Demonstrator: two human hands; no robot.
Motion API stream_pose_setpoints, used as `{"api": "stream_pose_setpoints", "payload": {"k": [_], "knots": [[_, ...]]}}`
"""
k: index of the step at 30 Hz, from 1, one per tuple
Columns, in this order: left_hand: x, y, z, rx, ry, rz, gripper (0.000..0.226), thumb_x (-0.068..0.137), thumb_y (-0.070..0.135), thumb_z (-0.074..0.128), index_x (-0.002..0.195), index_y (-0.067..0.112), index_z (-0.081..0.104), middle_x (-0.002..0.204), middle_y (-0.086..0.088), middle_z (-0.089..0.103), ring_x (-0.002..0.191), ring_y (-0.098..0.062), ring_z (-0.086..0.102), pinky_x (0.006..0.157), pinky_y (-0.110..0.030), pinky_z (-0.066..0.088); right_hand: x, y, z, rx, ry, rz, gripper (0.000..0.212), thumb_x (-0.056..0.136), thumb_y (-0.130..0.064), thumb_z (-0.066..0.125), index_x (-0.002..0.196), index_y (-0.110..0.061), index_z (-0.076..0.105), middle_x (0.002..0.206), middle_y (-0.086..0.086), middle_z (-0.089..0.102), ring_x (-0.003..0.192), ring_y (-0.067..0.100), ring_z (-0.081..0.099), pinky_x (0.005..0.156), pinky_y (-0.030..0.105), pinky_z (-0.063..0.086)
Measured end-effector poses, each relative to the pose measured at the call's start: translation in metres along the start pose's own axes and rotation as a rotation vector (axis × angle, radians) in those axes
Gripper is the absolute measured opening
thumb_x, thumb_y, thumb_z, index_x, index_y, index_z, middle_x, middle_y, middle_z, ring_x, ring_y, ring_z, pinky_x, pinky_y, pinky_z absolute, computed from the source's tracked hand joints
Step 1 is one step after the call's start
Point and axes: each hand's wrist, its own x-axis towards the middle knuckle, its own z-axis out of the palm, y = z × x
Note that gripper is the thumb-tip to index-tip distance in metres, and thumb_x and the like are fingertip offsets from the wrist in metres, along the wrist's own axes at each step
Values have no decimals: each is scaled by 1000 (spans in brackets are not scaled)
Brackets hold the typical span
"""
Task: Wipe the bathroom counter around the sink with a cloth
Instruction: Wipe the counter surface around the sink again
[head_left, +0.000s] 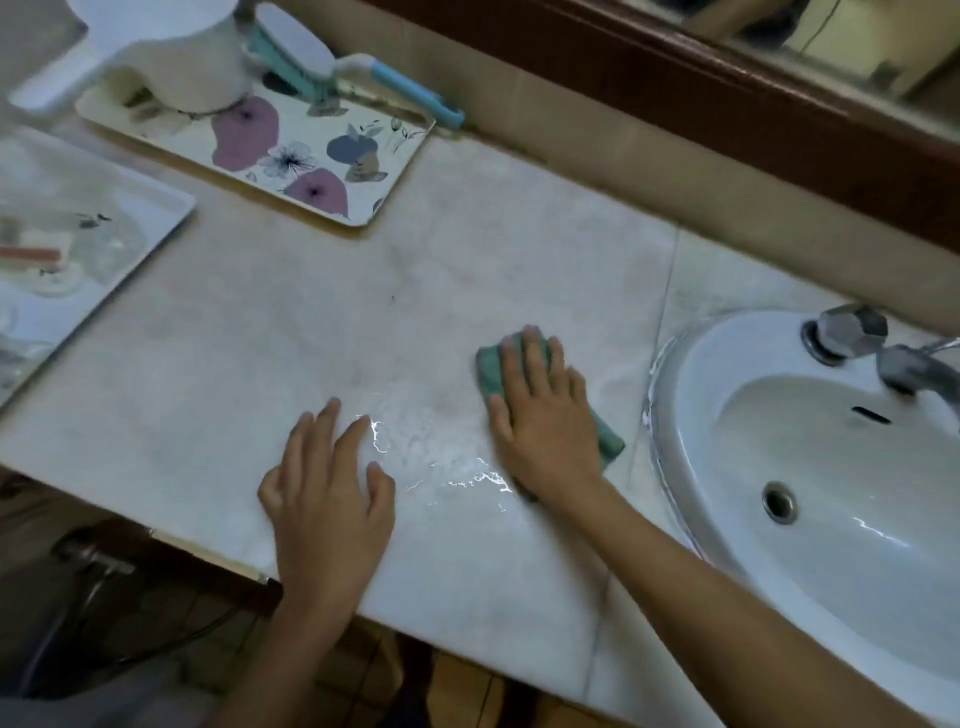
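A pale marble counter (291, 332) runs left of a white oval sink (810, 525). My right hand (545, 421) lies flat on a folded green cloth (491, 371), pressing it onto the counter just left of the sink rim. The cloth shows beyond my fingertips and at the right of my wrist. My left hand (324, 499) rests flat on the counter near its front edge, fingers spread, holding nothing. A wet, shiny patch (447, 462) lies between the two hands.
A flowered tray (322, 171) at the back left carries a white jug (171, 52) and a brush with a blue handle (410, 91). A second white tray (156, 228) sits at the far left. A chrome tap (852, 332) stands behind the basin. A wood-framed mirror (727, 78) lines the wall.
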Motion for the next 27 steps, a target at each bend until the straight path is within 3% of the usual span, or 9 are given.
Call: {"api": "stream_pose_setpoints", "payload": {"k": [3, 5, 8, 13, 15, 19, 23, 25, 27], "knots": [[1, 1, -2, -15, -7, 6, 49, 86, 34, 38, 130, 21, 55, 151, -1, 40, 141, -25, 31, 103, -48, 27, -84, -1, -4, 20, -128, -347, 61, 98, -45, 30, 154, -27, 11, 162, -1, 2, 149, 21, 0, 117, 38, 10], [2, 0, -3, -10, -10, 12, 47, 86, 32, 42, 129, 21, 55, 151, -1, 40, 141, -24, 31, 103, -47, 26, -85, 40, -9, -29, -115, -358, 59, 98, -45, 28, 153, -29, 14, 162, -2, 6, 149, 21, 5, 115, 41, 21], [3, 2, -2, -11, -16, -8, 46, 84, 30, 46, 128, 21, 55, 150, 0, 41, 141, -24, 31, 103, -47, 26, -24, 75, -12, -66, -50, -41, 59, 97, -44, 24, 152, -21, 23, 161, 6, 16, 147, 30, 16, 110, 48, 31], [4, 3, -2, -24, -12, -7, 43, 84, 27, 48, 127, 23, 56, 150, 1, 41, 140, -23, 31, 104, -45, 26, 91, 15, -8, 26, 26, 312, 60, 99, -40, 22, 153, -13, 13, 161, 13, 7, 147, 36, 6, 115, 50, 17], [4, 2, -2, -102, -2, -24, 41, 87, 26, 45, 126, 25, 57, 149, 4, 41, 141, -20, 31, 106, -38, 22, 90, -29, 0, 58, 33, 225, 61, 100, -41, 21, 153, -14, 10, 162, 12, 3, 147, 34, 3, 117, 49, 14], [6, -6, -22, -539, 163, -153, 43, 88, 12, 41, 127, 18, 56, 142, 3, 47, 133, -9, 39, 109, -26, 27, -27, -99, 14, 70, -58, -230, 61, 99, -43, 28, 154, -19, 13, 162, 7, 3, 149, 29, 0, 118, 45, 14], [12, -45, -40, -308, 179, -101, 42, 89, 18, 44, 130, 17, 54, 144, -2, 46, 131, -19, 40, 104, -39, 31, -98, -44, 0, -7, -190, -620, 60, 99, -46, 29, 153, -24, 16, 162, 2, 7, 149, 25, 5, 115, 41, 17], [16, -59, -37, -155, 100, -85, 43, 91, 24, 43, 132, 18, 54, 147, -2, 43, 133, -22, 37, 102, -45, 32, -65, -11, -3, -72, -146, -578, 58, 99, -46, 27, 153, -26, 19, 162, 1, 11, 148, 24, 11, 112, 43, 27], [16, -66, -29, -21, 67, -50, 43, 91, 27, 43, 132, 18, 54, 149, -2, 42, 134, -23, 37, 100, -45, 34, -9, -1, -4, -72, -103, -339, 60, 97, -47, 22, 153, -26, 19, 162, 1, 12, 148, 25, 12, 110, 46, 29]]}}
